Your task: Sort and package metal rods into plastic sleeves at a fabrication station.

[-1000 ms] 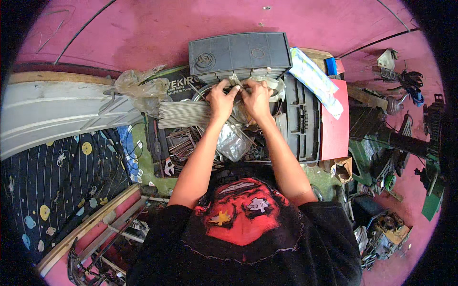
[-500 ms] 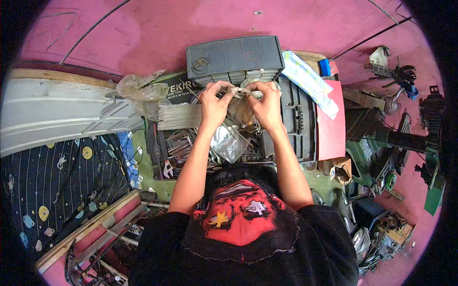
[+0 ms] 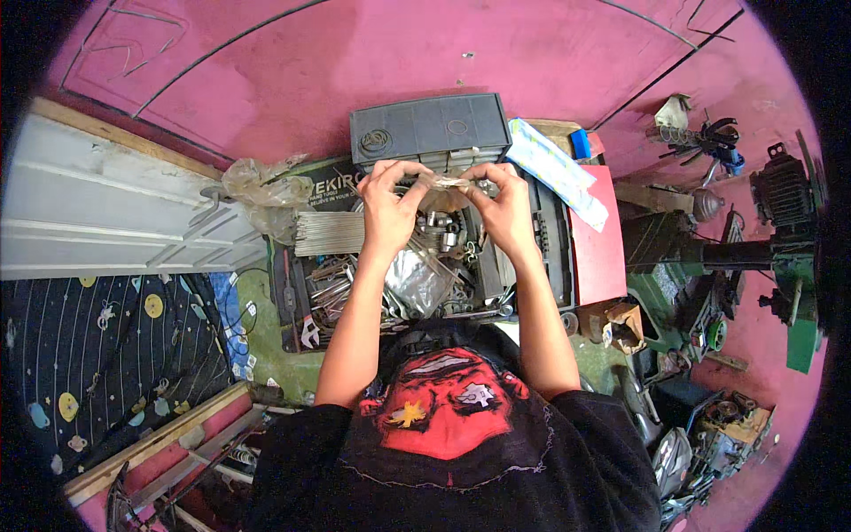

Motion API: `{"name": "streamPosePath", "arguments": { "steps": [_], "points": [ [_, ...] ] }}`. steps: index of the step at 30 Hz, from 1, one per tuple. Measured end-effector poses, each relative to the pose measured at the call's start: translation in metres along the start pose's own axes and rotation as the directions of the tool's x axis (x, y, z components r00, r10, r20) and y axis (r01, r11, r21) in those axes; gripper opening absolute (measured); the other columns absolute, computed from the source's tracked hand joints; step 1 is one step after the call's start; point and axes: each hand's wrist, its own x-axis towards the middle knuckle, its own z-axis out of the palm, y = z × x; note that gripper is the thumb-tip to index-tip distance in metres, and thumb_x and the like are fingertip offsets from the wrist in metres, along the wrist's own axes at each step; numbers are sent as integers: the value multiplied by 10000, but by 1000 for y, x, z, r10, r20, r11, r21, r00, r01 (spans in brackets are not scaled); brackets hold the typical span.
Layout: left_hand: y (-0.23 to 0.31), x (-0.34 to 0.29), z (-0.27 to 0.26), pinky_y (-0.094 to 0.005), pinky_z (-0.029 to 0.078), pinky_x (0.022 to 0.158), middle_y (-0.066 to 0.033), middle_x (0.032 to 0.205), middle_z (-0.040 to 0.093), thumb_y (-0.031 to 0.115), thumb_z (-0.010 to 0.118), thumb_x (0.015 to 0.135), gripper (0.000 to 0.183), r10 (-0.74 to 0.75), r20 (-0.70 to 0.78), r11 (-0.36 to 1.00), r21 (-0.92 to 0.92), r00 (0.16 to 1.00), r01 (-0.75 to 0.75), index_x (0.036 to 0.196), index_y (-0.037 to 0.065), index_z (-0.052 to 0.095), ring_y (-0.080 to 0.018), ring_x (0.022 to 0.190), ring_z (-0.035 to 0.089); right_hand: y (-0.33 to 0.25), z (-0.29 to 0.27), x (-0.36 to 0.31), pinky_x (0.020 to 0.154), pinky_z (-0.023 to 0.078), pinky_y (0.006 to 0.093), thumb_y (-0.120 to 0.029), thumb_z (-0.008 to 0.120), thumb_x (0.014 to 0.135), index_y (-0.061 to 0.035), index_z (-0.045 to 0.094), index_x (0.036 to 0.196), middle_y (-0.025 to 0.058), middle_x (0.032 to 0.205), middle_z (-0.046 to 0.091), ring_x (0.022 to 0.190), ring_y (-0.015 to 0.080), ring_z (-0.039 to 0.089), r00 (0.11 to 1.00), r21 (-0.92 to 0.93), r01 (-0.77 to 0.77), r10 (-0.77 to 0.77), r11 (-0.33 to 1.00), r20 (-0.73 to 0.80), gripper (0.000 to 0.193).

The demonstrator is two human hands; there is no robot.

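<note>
A clear plastic bag [image 3: 447,183] is stretched between my two hands, above an open toolbox [image 3: 288,306]. My left hand [image 3: 388,199] pinches one side of its bunched top. Fingers of my right hand [image 3: 505,213] close on the other side. What the bag holds, if anything, I cannot make out. Below the hands lie several metal sockets [image 3: 449,238]. Another clear plastic bag [image 3: 415,282] rests among wrenches [image 3: 332,285]. Left of my left wrist sits a bundle of thin pale rods [image 3: 328,233].
A grey drawer cabinet [image 3: 430,127] stands behind the hands against the pink wall [image 3: 399,53]. Crumpled plastic bags [image 3: 266,191] sit at the left. To the right are a red board [image 3: 600,244], a blue-and-white packet [image 3: 557,173] and a green machine [image 3: 798,341].
The bag has risen off the sockets and is pulled wider, as my hands have moved apart. The sockets beneath now show. The whole view has shifted slightly.
</note>
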Motion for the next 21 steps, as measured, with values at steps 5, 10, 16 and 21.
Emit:
{"name": "streamPosePath", "arguments": {
  "steps": [5,10,16,21],
  "points": [
    [10,2,-16,-373,524,950,-99,996,762,63,793,878,127,58,-29,998,-38,998,-59,1001,34,800,-248,1031,695,-20,-8,1,937,510,432,-134,855,868,-80,813,1027,134,985,732,1037,306,662,999,21,32,-31,999,-28,173],
    [17,2,-33,-402,537,929,-85,1003,745,49,820,816,147,107,-68,977,-177,992,-117,958,57,785,-278,1000,710,-54,-19,-7,955,515,419,-80,845,851,-64,807,1014,125,991,720,1031,295,665,993,22,90,-89,996,-73,168],
    [37,-5,-53,-356,587,892,-100,1043,711,-22,812,821,223,11,-10,889,-458,1000,-14,1022,1,718,-217,965,729,-88,-29,-27,914,499,416,-39,837,815,-61,802,1007,111,980,695,1010,289,642,982,-77,130,-139,988,-124,196],
    [49,-28,-59,-341,597,859,-100,1017,662,-28,841,820,266,-3,41,862,-507,999,23,1009,-14,653,-205,945,695,-102,-36,-50,954,485,393,-50,862,822,-47,758,966,78,987,733,1015,260,654,978,-101,123,-138,987,-154,177]
  ]
}}
